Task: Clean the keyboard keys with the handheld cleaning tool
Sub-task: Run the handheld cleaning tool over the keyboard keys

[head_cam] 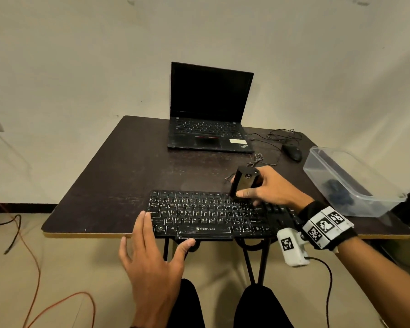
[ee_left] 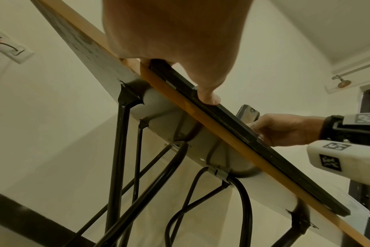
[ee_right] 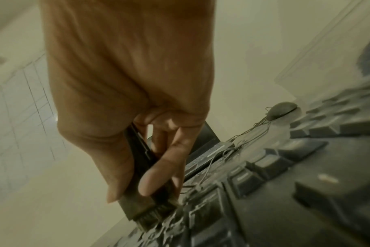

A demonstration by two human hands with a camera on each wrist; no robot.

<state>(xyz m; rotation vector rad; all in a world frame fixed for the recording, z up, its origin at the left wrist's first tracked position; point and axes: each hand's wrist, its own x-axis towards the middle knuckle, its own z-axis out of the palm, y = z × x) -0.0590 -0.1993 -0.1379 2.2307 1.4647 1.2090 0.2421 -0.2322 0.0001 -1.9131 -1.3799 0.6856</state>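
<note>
**Brush on the upper key rows**

Nearest me, my left hand [head_cam: 152,263] steadies the keyboard [head_cam: 199,216] at the tabletop [head_cam: 118,166] front edge, fingers straight, thumb against its front. Beyond, my right hand [head_cam: 268,188] has its grip clamped on the cleaning tool [head_cam: 243,182], bristles touching the keys. Farthest: laptop [head_cam: 210,107].

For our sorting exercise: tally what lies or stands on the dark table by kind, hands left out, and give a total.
Keyboard: 1
Cleaning tool, held in the right hand, bristles on the keys: 1
Laptop: 1
Mouse: 1
Clear plastic box: 1
Total: 5
</note>
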